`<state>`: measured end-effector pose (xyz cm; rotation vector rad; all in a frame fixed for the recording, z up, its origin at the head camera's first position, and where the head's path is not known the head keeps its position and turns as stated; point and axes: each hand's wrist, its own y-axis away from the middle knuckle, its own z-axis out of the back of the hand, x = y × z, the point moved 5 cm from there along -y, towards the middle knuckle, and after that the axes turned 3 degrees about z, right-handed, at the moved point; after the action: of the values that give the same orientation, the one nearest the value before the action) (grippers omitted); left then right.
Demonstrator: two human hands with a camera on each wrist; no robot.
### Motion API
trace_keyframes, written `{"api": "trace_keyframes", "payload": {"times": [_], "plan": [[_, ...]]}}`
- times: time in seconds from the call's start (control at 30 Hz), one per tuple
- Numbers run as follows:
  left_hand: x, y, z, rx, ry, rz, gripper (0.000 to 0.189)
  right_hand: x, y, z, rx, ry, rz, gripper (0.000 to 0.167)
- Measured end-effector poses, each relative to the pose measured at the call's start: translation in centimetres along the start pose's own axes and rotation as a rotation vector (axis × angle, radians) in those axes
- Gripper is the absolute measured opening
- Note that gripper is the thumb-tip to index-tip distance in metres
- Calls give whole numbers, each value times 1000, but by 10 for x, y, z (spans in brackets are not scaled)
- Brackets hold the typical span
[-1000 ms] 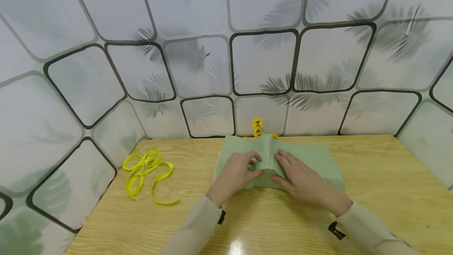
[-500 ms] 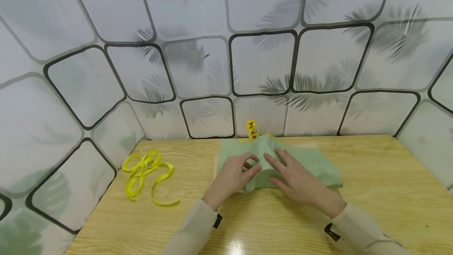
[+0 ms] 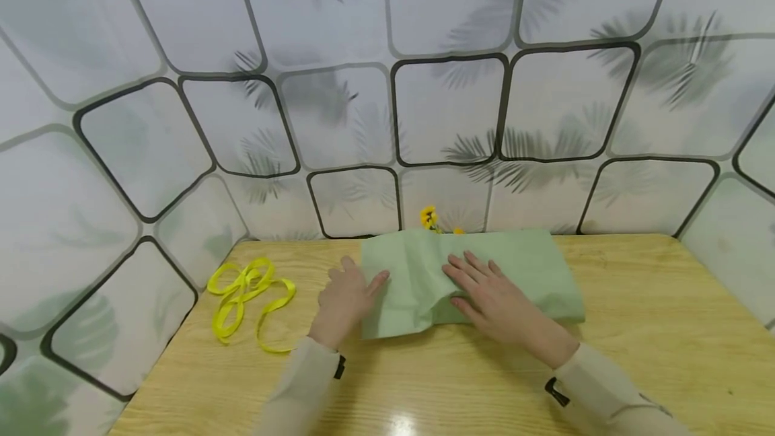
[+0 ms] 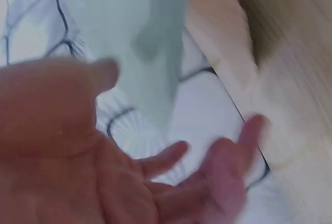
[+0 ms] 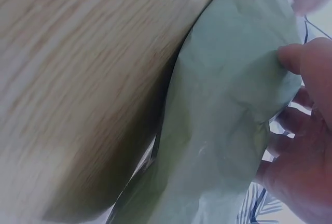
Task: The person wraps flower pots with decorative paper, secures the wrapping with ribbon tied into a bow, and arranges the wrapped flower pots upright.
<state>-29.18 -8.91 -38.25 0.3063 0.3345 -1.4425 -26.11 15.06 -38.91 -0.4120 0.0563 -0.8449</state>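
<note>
A sheet of light green wrapping paper (image 3: 508, 254) lies folded and creased on the table, hiding most of what is under it. Beyond its far edge show small yellow artificial flowers (image 3: 428, 216). My right hand (image 3: 505, 305) rests on the paper right of centre, fingers extended and slightly spread. Just off the paper's left edge is my left hand (image 3: 344, 298), thumb and fingers apart, holding nothing. In the left wrist view a corner of the paper (image 4: 155, 42) hangs in front of the spread fingers. The right wrist view shows the right fingertips touching the paper (image 5: 218, 94).
A loose, looped yellow ribbon (image 3: 245, 288) lies on the wooden table (image 3: 460, 382) to the left. Behind the table stands a backdrop (image 3: 448, 106) patterned with dark outlines and grey leaves; it also closes off both sides.
My left hand has let go of the paper's middle and moved left. A flap of paper now lies spread toward the left. The right hand stays on the paper.
</note>
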Motion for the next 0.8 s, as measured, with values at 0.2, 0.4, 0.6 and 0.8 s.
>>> {"api": "trace_keyframes", "payload": {"times": [0.2,0.4,0.6,0.8], "plan": [[16,5,-12,383,116,102,98,0,-4,-2,4,12,33,60],[15,1,-19,427,272,-6,78,-1,-11,-5,41,45,64,60],[23,-12,-16,336,316,-32,59,0,-13,-3,33,48,98,55],[29,-17,-9,396,426,-6,62,2,-13,-2,45,39,91,53]]}}
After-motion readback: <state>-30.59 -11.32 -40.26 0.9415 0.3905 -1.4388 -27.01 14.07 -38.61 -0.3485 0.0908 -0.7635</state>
